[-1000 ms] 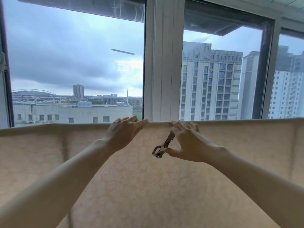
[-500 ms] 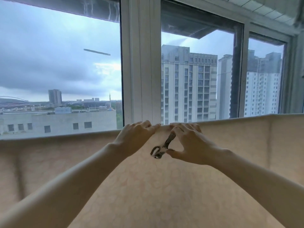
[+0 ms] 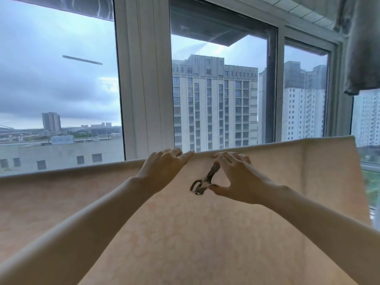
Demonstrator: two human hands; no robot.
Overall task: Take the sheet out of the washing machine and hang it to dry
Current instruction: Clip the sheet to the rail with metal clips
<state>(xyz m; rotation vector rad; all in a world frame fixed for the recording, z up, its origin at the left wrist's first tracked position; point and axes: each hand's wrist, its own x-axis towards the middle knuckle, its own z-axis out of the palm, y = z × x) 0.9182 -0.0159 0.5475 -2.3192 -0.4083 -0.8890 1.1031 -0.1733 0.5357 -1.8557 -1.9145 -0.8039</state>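
A pale peach sheet (image 3: 205,233) with a faint floral pattern hangs spread out in front of me, its top fold running level across the view. My left hand (image 3: 162,167) rests on that top fold with its fingers straight and pointing right. Just to the right, my right hand (image 3: 234,177) pinches a metal clothes clip (image 3: 204,181) between thumb and fingers, the clip's jaw end at the sheet's top edge. The rail under the fold is hidden by the sheet.
Large windows with a white frame post (image 3: 144,79) stand right behind the sheet. A grey cloth (image 3: 362,44) hangs at the upper right. The sheet's right edge (image 3: 362,182) ends near the right window.
The view has swung to the right, bringing the sheet's right edge and the grey cloth into sight. Both hands stay at the top fold, the right one still on the clip.
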